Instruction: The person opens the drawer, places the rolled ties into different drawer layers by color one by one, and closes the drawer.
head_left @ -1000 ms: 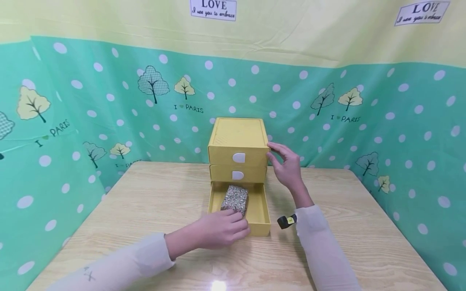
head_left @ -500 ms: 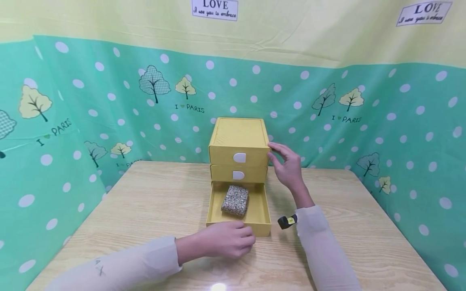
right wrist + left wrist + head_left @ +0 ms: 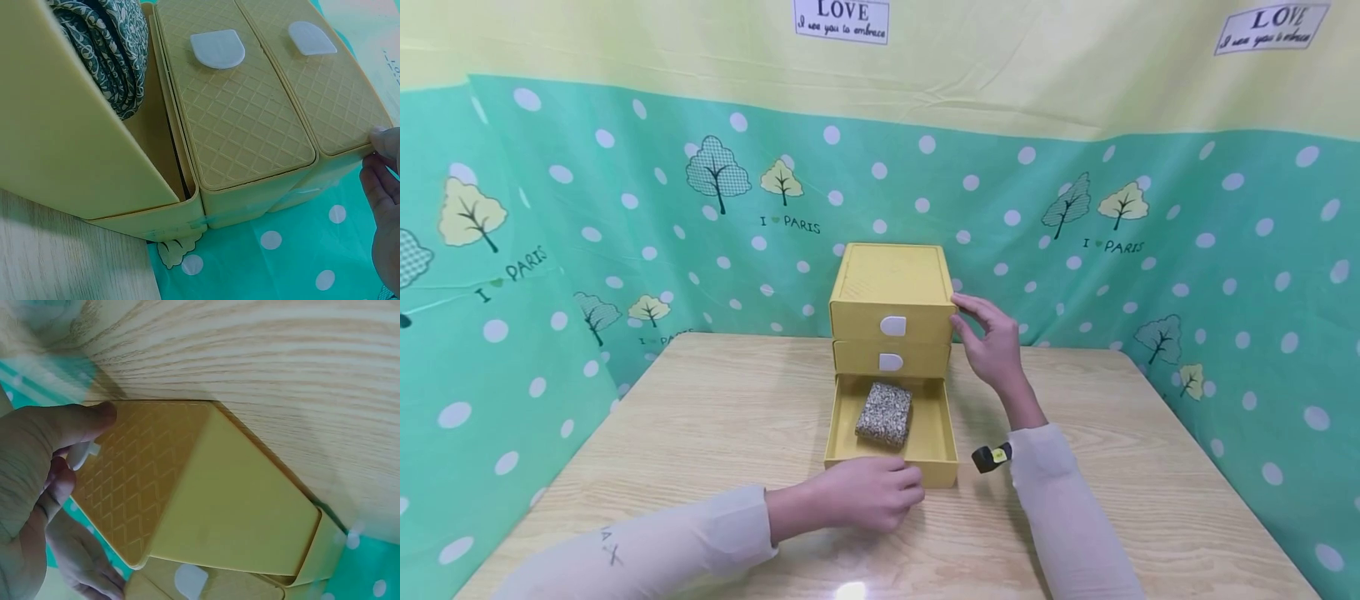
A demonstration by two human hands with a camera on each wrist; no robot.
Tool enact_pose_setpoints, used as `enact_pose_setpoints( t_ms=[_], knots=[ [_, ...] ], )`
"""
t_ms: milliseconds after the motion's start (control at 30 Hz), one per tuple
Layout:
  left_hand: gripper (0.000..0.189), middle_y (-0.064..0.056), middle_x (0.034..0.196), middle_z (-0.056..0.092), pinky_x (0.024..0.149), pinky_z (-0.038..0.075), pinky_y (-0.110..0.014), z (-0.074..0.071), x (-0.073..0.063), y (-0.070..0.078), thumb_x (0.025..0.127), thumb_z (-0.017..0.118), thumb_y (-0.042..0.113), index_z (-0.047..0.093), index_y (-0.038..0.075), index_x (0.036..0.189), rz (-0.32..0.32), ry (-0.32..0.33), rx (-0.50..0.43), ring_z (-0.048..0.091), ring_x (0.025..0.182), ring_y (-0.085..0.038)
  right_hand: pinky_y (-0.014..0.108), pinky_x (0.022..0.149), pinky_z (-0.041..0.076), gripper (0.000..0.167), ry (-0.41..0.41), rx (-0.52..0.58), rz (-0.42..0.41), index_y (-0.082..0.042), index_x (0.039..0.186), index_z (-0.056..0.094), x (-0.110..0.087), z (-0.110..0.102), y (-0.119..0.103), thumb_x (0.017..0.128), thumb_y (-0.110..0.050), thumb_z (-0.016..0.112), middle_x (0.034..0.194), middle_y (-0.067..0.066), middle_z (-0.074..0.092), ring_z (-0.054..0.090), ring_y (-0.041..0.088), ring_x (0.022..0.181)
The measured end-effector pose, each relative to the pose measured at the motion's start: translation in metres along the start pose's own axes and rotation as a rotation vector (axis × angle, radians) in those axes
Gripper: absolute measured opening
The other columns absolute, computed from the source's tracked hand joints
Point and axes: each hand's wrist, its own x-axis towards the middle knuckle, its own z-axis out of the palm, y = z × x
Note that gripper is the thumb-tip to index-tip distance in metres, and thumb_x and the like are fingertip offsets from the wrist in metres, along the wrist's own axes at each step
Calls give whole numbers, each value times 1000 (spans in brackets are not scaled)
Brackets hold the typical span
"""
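Note:
A yellow drawer cabinet (image 3: 895, 273) with three stacked drawers stands at the back middle of the table. Its bottom drawer (image 3: 942, 473) is pulled out, and a folded cloth (image 3: 885, 415) with a dark-and-white print lies inside. My left hand (image 3: 874, 493) is at that drawer's front; in the left wrist view its thumb and curled fingers are around the white handle tab (image 3: 79, 454). At the cabinet's upper right front corner, my right hand (image 3: 991, 340) holds on with the thumb at the front and fingers along the side (image 3: 379, 187).
The upper two drawers are closed, each with a white tab (image 3: 892, 326). A wood-grain table (image 3: 737, 400) carries the cabinet. Behind and beside it hangs a green and yellow printed curtain (image 3: 647, 192). A black strap piece (image 3: 988, 457) sits at the right wrist.
My left hand has drawn back from over the cloth to the drawer's front and stays there. The right hand, drawer and cloth have not visibly moved.

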Motion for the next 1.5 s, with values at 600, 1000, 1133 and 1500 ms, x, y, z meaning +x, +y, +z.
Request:
enact_pose_setpoints(
  t_ms=[600, 1000, 1133, 1500],
  knots=[
    [31, 13, 94, 57, 75, 48, -18, 0, 0, -3, 95, 50, 12, 64, 30, 74, -3, -33, -10, 52, 90, -9, 49, 101, 56, 34, 1, -12, 12, 9, 124, 68, -4, 2, 35, 90, 12, 70, 126, 24, 68, 65, 37, 117],
    [26, 12, 98, 60, 77, 50, -18, 6, -6, -9, 93, 59, 9, 71, 30, 81, -27, -43, -3, 54, 92, -9, 45, 104, 55, 32, -19, -16, 11, 3, 126, 69, -3, 0, 36, 94, 4, 71, 128, 17, 69, 65, 31, 120],
    [20, 12, 99, 61, 80, 52, -18, 9, -6, -10, 93, 66, 12, 73, 30, 85, -21, -48, 6, 55, 93, -9, 45, 104, 55, 32, -18, -21, 17, 3, 125, 69, -3, 0, 36, 93, 4, 71, 127, 17, 69, 65, 32, 120],
    [26, 12, 100, 61, 79, 52, -18, 18, -4, -13, 94, 58, 10, 73, 29, 85, -31, -34, 8, 56, 94, -10, 58, 100, 54, 32, 6, 0, -7, 15, 121, 66, -2, 3, 23, 89, 17, 67, 123, 30, 66, 64, 44, 116]
  ],
)
